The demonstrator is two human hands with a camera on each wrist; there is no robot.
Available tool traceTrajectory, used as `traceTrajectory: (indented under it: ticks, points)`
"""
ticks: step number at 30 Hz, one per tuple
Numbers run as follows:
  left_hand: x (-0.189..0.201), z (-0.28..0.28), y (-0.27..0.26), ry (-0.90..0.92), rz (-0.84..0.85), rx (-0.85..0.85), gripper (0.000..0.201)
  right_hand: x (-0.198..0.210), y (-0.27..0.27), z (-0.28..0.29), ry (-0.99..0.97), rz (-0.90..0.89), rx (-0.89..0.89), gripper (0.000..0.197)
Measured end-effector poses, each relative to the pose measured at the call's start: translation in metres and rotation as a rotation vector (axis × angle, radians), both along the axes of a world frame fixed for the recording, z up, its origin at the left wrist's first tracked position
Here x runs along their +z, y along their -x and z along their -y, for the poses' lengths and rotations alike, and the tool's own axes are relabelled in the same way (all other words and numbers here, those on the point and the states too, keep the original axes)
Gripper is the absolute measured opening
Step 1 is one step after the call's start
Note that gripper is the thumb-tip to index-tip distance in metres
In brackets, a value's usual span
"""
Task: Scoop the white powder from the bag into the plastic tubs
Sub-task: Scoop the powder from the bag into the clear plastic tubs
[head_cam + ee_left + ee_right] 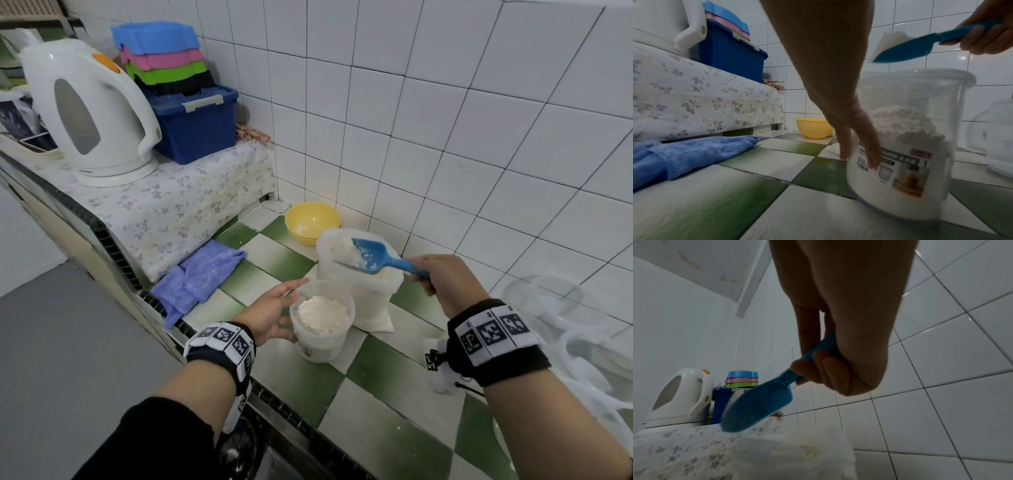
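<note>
Loaded blue scoop (pixel 371 256) (right hand (pixel 445 284)) above the powder bag (pixel 363 291)

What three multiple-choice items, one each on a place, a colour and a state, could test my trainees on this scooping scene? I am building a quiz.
1. Where is the round yellow plastic bowl?
A. in the wall corner behind the white powder bag
B. on the floral cloth
C. inside the dark blue box

2. What colour is the plastic scoop?
A. green
B. blue
C. pink

3. How is the clear plastic tub?
A. empty
B. lidded
C. open, partly filled with powder

Key: 1 A, the head view shows it on the tiles by the corner. 2 B, the right hand grips its blue handle. 3 C, powder is heaped inside while the left hand steadies its side.
</note>
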State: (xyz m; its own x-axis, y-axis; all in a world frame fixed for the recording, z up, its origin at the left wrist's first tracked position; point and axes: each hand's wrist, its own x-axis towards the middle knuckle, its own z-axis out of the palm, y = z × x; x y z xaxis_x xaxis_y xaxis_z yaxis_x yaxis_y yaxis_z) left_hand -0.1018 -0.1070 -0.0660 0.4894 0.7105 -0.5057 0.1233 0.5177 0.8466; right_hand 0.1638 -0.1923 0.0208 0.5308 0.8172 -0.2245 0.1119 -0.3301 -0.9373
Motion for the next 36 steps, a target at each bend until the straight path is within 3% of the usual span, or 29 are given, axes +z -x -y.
traceTrajectory:
  ticks: [4, 8, 13, 16, 23, 31, 36]
  points:
    - [0.000, 0.001, -0.001, 0.001, 0.001, 0.008, 0.032, 0.007, 0.010, 0.020, 0.038, 0.108, 0.165, 0.024]
    - [0.000, 0.003, -0.002, 0.002, 0.003, 0.018, 0.031, -0.005, 0.035, 0.028, 0.062, 0.428, 0.322, 0.022]
    - [0.001, 0.005, -0.002, 0.014, 0.003, 0.016, 0.031, -0.030, 0.058, 0.036, -0.062, 0.855, 0.419, 0.024]
    - [0.002, 0.006, -0.001, 0.017, 0.000, 0.014, 0.031, -0.039, 0.062, 0.040, -0.179, 0.938, 0.415, 0.025]
    - [0.003, 0.009, 0.000, 0.012, -0.008, 0.016, 0.030, -0.042, 0.058, 0.042, -0.224, 0.835, 0.339, 0.021]
    - [0.004, 0.006, -0.001, -0.009, -0.035, 0.003, 0.029, -0.028, 0.036, 0.037, -0.175, 0.306, 0.043, 0.020]
    - [0.004, 0.004, 0.000, -0.022, -0.046, -0.009, 0.030, -0.028, 0.024, 0.019, -0.167, 0.214, -0.129, 0.019]
